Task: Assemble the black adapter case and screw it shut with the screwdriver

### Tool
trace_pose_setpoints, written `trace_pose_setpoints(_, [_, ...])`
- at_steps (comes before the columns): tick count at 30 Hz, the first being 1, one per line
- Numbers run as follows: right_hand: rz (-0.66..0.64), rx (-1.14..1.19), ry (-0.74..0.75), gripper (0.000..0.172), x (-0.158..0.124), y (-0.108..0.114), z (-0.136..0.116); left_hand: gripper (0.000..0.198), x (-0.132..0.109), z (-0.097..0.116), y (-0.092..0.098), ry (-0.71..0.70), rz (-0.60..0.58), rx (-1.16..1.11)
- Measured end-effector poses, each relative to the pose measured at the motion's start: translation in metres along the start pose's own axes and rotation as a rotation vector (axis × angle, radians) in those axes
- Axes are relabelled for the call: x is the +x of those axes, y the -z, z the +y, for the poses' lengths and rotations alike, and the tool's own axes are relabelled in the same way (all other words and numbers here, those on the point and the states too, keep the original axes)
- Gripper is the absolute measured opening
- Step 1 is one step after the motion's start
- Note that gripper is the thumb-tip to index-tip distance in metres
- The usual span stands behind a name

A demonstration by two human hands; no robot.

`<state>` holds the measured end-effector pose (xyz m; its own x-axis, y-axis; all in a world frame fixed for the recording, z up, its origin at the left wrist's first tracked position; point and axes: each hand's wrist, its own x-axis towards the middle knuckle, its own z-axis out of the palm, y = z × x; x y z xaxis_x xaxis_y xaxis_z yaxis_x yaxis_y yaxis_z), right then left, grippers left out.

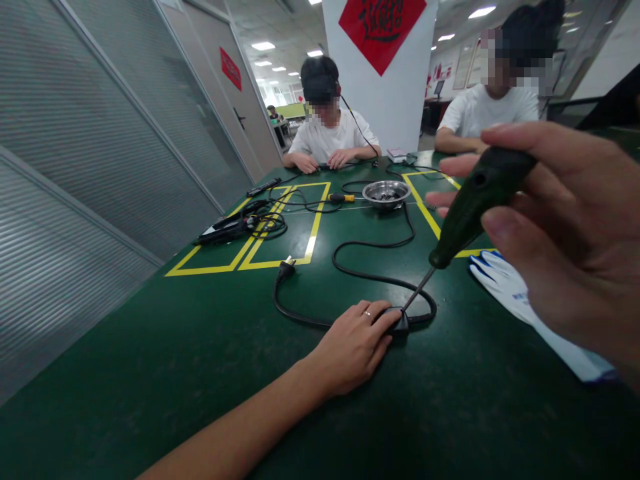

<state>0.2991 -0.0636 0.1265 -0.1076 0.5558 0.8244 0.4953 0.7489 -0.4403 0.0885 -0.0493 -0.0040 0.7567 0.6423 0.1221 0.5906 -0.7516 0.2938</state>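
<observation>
My right hand is wrapped round the dark green handle of a screwdriver. The screwdriver slants down to the left, and its tip meets a small black box on a power cord. Pressed over that box, my left hand holds it down on the table, its fingers covering most of it. A ring shows on one finger. The black power cord loops behind the box, and its two-pronged plug lies to the left of my left hand.
White gloves lie at the right. A metal bowl with small parts stands farther back, beside a yellow-and-black screwdriver. Coiled cables lie at the left on the green table. Two people sit across the table.
</observation>
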Motion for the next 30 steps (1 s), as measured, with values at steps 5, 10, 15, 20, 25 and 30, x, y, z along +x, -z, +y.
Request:
trace_pose_setpoints(5, [0.012, -0.069, -0.041, 0.052, 0.0008, 0.0023, -0.0009, 0.04, -0.0004, -0.0008, -0.0013, -0.006, 0.005, 0.006])
trace_pose_setpoints(10, [0.009, -0.124, -0.021, 0.052, -0.0018, -0.0009, -0.0031, 0.039, -0.0004, -0.0006, -0.0006, -0.005, 0.013, 0.0])
trace_pose_setpoints(15, [0.011, -0.067, -0.095, 0.047, -0.0018, -0.0011, -0.0077, 0.039, -0.0006, 0.0002, 0.0009, 0.0, 0.014, -0.001])
trace_pose_setpoints(20, [0.046, -0.06, -0.077, 0.058, -0.0005, -0.0003, -0.0053, 0.039, -0.0005, 0.0003, 0.0002, 0.003, 0.022, -0.012])
trace_pose_setpoints(25, [-0.057, 0.002, -0.087, 0.058, -0.0015, -0.0011, -0.0079, 0.038, -0.0007, 0.0002, -0.0011, 0.0, 0.023, -0.039])
trace_pose_setpoints(30, [0.001, 0.051, -0.035, 0.056, -0.002, -0.0034, -0.0097, 0.037, -0.0013, 0.0008, 0.0008, 0.004, 0.024, -0.045])
